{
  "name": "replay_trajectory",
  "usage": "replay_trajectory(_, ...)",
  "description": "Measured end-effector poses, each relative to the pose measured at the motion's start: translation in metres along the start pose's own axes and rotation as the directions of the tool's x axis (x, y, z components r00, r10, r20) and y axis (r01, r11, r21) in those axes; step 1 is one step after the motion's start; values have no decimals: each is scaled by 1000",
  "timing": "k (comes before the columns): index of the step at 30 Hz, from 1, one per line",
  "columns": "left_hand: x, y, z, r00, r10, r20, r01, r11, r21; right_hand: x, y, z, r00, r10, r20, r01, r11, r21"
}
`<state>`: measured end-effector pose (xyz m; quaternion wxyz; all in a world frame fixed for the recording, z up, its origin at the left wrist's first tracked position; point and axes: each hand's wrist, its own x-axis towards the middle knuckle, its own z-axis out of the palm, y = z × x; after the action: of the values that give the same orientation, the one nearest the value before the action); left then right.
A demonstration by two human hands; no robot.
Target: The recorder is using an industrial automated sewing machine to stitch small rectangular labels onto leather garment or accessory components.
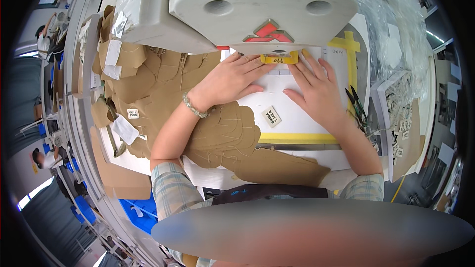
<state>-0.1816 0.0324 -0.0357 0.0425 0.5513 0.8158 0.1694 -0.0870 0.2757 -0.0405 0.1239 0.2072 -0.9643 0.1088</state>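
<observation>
Under the white head of an industrial sewing machine (267, 12), both hands lie palm down at a yellow clamp plate (279, 59). My left hand (236, 78) comes in from the left with its fingers stretched out, fingertips just beside the plate. My right hand (314, 88) has its fingers spread on the white work surface (257, 103), index finger at the plate's right edge. Whether a piece lies under the clamp is hidden. A small white label (271, 117) with dark print rests on the surface between my forearms. Brown fabric pieces (222, 131) with loose threads spread under my left forearm.
Black-handled thread snips (357, 105) lie right of my right hand, beside a white tray (383, 99) of many small labels. Clear plastic bags (396, 34) heap at the far right. Brown pieces with paper tags (124, 129) pile at left. Yellow tape (297, 137) edges the work surface.
</observation>
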Motion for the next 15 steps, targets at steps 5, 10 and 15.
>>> replay_trajectory(5, -1, -1, 1, 1000, -3, 20, 3, 1000, 6, -1, -3, 4, 1000, -6, -10, 6, 999, -45)
replay_trajectory(10, 0, -2, 3, 1000, 10, 0, -10, 1000, 14, -1, -3, 4, 1000, -1, -6, 1, 999, -43)
replay_trajectory(15, -1, -2, 3, 1000, -6, 10, 6, 1000, 12, -1, 0, 0, 1000, 23, -19, -23, 1000, -20)
